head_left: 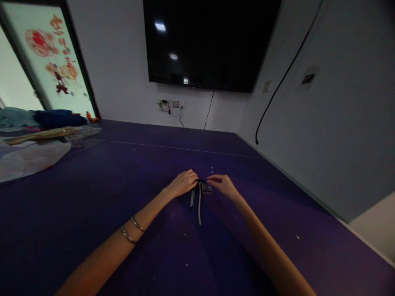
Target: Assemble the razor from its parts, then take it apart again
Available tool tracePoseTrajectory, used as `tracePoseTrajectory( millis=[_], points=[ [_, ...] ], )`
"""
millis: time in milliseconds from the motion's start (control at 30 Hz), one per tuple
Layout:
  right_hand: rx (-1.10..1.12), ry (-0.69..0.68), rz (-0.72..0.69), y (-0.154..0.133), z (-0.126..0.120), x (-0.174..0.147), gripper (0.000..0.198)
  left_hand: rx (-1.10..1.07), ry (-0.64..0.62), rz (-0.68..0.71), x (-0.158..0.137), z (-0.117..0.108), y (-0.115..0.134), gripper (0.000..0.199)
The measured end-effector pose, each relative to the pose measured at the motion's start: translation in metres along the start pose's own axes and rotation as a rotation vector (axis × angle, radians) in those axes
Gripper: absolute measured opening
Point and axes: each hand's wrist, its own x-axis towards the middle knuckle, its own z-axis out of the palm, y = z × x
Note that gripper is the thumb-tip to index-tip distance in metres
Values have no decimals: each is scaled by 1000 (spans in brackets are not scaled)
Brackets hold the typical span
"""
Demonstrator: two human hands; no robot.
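In the middle of the purple surface lies a small dark rectangular piece with a pale pattern, too small to name. Beside it a narrow light-grey strip runs toward me, and a shorter dark strip with a grey face lies to its left. My left hand, with two bracelets on the forearm, is closed at the upper end of these strips; what its fingers grip is mostly hidden. At the right of a thin black part, my right hand has thumb and forefinger pinched together above the patterned piece.
The purple floor-like surface carries a few white specks. Clear plastic sheeting and folded blue cloth lie at far left. A large television hangs on the back wall above sockets; a black cable dangles at right.
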Motion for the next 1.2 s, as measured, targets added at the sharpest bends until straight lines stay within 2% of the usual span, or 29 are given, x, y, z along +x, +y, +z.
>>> tracePoseTrajectory(
  millis=[367, 533, 667, 900, 1200],
  points=[
    [74, 36, 100, 8, -1, 3, 19, 35, -1, -30, 13, 5, 13, 17],
    [88, 92, 140, 20, -2, 3, 19, 46, 1, -87, 18, 9, 14, 35],
    [-18, 134, 165, 30, -3, 0, 16, 48, -68, -96, 21, 15, 16, 39],
    [-195, 62, 100, 30, 1, -5, 16, 27, -112, -56, 23, 29, 21, 29],
    [-257, 25, 36, 30, 5, -7, 20, 39, -114, -99, 23, 45, 24, 39]
  ],
)
